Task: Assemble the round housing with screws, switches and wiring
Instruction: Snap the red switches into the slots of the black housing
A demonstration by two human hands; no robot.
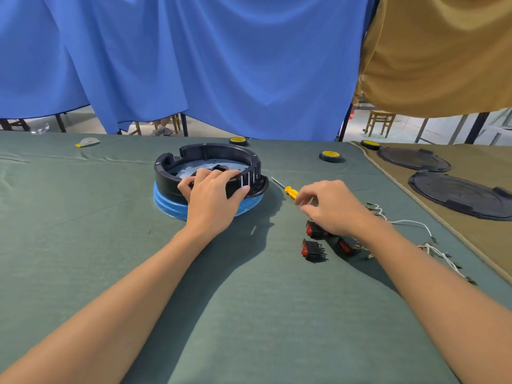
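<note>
Step in hand, as judged: taking up the screwdriver (291,191) to fix screws into the housing (207,155).

Housing sits mid-table on a blue base (166,202), open side up, with a pale metal plate inside. Left grip (213,194) holds the near rim, fingers curled over the top edge into the ring and thumb on the outer wall.

Right grip (329,207) is just right of the housing, fingers bent, tips at the end of the yellow handle. Cannot tell whether they have closed on it. The screwdriver lies flat on the table (83,245), shaft pointing away.

To do it well:
- Take the handle, not the shaft.
- Hold the rim firmly so the ring does not turn on the base.
- Move the left fingers clear of whichever hole gets the screw.

Around:
- Three red switches (313,250) lie under and beside the right wrist, one partly hidden.
- White wires (410,223) trail just to the right. A careless lift could drag either.
- Small pale piece (252,230) near the base is possibly a screw, too small to tell.
- Wheels (329,155) at the far edge and black covers (460,195) on tan cloth are well apart, no obstruction.
</note>
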